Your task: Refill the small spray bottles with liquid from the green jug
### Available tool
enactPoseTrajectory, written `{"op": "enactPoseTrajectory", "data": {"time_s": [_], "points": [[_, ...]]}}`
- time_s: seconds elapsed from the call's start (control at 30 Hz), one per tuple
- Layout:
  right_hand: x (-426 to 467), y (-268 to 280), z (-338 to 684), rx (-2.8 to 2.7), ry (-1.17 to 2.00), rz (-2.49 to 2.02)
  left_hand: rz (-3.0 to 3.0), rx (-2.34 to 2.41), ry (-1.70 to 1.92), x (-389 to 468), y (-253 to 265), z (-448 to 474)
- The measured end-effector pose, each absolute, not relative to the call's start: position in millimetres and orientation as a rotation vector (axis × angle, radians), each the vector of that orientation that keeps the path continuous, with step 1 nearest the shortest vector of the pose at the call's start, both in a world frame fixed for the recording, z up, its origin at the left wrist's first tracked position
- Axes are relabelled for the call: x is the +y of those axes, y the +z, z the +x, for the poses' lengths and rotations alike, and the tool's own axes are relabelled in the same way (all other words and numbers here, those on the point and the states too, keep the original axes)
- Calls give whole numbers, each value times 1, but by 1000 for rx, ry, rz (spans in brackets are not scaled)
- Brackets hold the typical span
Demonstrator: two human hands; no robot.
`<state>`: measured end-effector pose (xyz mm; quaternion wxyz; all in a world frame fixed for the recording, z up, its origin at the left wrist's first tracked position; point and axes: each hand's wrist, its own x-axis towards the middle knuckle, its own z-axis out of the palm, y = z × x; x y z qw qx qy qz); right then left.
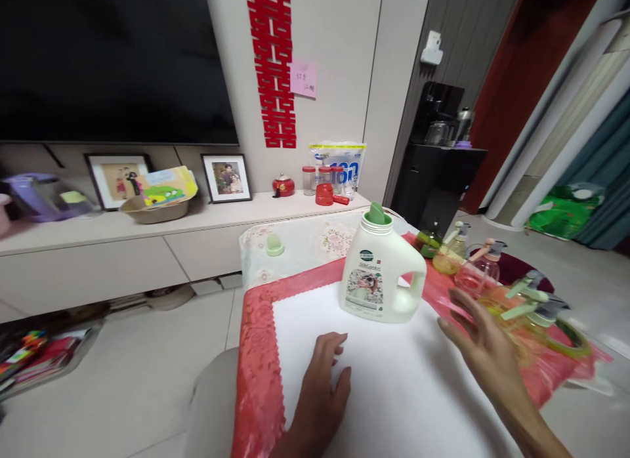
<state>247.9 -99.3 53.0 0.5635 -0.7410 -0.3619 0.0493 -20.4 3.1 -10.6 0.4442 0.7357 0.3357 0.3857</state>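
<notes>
A large pale green detergent jug (367, 274) stands upright on the white sheet, its handle to the right and a green spout showing in its uncapped neck. A light green cap (275, 245) lies apart from it on the flowered cloth. My left hand (322, 382) hovers over the sheet in front of the jug, fingers loosely bent and thumb apart, holding nothing. To the right of the jug my right hand (475, 330) is spread and empty, nearest to a pump bottle of pink liquid (480, 274). I cannot tell whether it touches any bottle.
Several pump bottles crowd the table's right side, among them a yellow one (450, 251) and a dark green one (429, 240). A roll of tape (573, 340) lies beside them. Behind, a cabinet (207, 218) bears photo frames, a basket (157, 212) and jars. A grey stool (211, 405) stands left.
</notes>
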Motion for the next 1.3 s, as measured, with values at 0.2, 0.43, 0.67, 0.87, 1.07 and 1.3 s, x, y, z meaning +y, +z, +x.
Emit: {"op": "enactPoseTrajectory", "data": {"time_s": [0.2,0.43,0.67,0.87,1.07,1.3], "points": [[-8,66,269,-871,305,-1607,1661,930,1021,11,-11,-20],[31,56,280,-804,500,-1626,1489,908,1005,18,-11,-21],[46,70,276,-894,699,-1523,1461,906,1000,21,-10,-25],[53,62,255,-1008,726,-1530,1450,928,1057,19,-10,-23],[41,55,255,-1146,564,-1699,1460,983,1073,18,-10,-22],[-57,34,221,-1204,178,-1851,1329,1045,1021,21,-8,-29]]}}
